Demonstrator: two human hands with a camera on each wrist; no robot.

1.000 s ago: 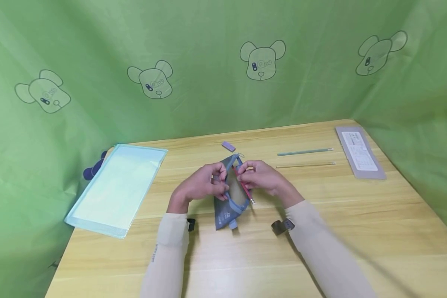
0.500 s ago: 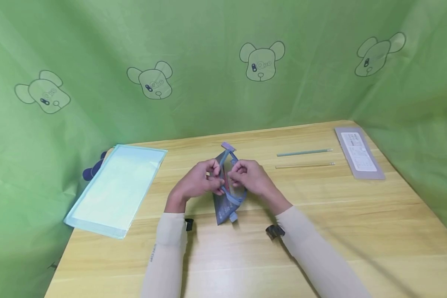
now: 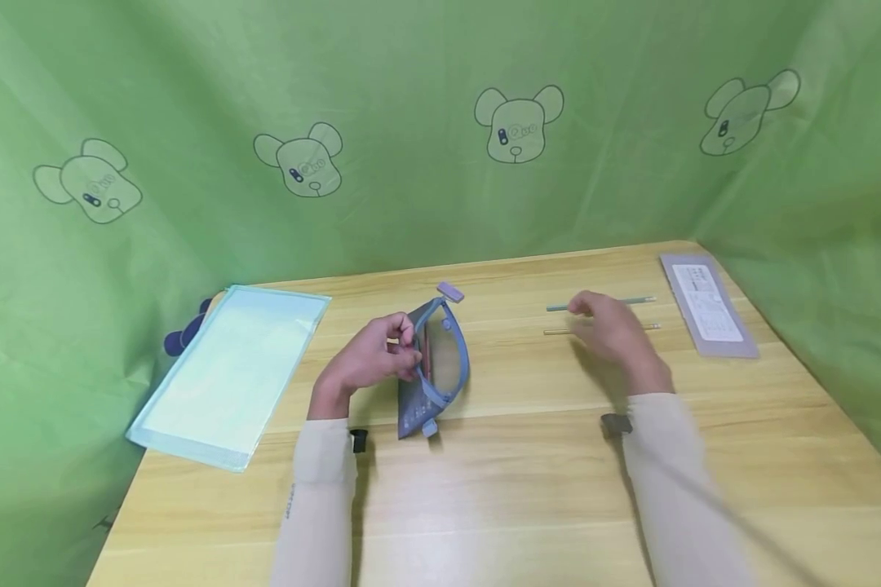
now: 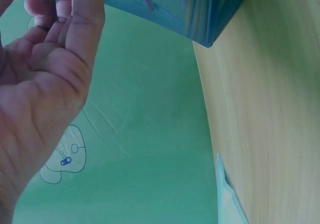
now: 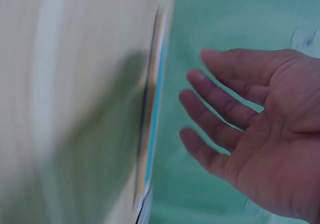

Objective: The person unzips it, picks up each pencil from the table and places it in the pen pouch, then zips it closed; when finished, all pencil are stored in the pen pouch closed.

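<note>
A blue-grey mesh pencil pouch stands mid-table with its zip top spread apart. My left hand pinches the left edge of its opening. A red pencil lies inside, and the left wrist view shows other slim sticks through the mesh. To the right, my right hand hovers over two pencils, one teal and one yellowish, hiding part of each. In the right wrist view, that hand's fingers are spread loosely, apart from the pencils, with nothing held.
Behind the pouch lies a purple eraser. A light blue zip document bag covers the table's left side, with a dark blue object beyond its edge. A grey-purple packet with a white label lies far right. Green curtain surrounds the table.
My right hand let go of the red pencil, now in the pouch, and moved right to above the two pencils. The left hand shifted slightly left with the pouch.
</note>
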